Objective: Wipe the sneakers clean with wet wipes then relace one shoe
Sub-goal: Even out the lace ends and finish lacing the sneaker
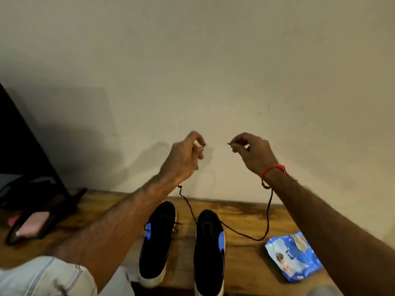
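Two black sneakers with blue side patches and white soles stand side by side on the wooden table (245,212), toes toward the wall. The left sneaker (157,242) still carries a lace. Out of the right sneaker (208,251) a dark red shoelace (245,235) runs up on both sides. My left hand (186,154) and my right hand (250,150) are raised high in front of the wall, each pinching one end of that lace between thumb and fingers. The lace sags in a loop near the wet wipes pack (294,256).
The blue wet wipes pack lies at the right on the table. A dark bag with a pink item (32,225) sits at the left, below a black slanted object (21,133). The pale wall (213,60) rises right behind the table. My light trouser knee (42,278) fills the lower left.
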`<control>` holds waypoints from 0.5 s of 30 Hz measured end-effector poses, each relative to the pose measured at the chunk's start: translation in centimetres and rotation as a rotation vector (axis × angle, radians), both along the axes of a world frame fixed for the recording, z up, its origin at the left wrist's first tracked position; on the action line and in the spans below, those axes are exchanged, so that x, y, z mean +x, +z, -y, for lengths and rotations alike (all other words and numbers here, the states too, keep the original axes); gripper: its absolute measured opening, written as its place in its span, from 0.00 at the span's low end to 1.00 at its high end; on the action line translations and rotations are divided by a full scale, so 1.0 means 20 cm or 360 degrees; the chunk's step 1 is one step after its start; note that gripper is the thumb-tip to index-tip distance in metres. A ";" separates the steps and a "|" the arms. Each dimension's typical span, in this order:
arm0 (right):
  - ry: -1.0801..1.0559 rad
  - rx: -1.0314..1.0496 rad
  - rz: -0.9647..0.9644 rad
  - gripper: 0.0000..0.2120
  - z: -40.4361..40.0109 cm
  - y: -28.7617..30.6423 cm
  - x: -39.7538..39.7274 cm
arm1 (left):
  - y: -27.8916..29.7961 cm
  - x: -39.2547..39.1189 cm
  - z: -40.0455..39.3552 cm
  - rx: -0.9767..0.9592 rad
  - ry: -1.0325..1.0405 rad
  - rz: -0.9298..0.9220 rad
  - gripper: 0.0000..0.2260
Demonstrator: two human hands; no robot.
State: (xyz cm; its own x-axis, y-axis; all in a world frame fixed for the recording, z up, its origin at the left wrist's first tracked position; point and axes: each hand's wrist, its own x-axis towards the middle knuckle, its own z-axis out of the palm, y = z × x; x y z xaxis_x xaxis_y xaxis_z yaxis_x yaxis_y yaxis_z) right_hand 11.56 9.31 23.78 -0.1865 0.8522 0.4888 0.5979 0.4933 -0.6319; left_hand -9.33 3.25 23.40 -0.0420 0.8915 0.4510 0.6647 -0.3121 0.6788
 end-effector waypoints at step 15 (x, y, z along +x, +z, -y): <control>0.0321 -0.0926 0.0348 0.03 0.08 -1.23 -0.08 | -1.17 0.08 0.01 -0.0966 0.0170 -0.0302 0.17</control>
State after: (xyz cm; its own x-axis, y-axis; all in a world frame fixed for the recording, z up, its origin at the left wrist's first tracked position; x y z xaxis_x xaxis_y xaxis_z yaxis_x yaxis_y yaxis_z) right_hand 9.90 7.64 -0.78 -0.4130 0.9042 -0.1087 0.6743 0.2233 -0.7039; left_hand -7.73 3.08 -0.04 -0.1135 0.9858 -0.1238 0.7966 0.1648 0.5816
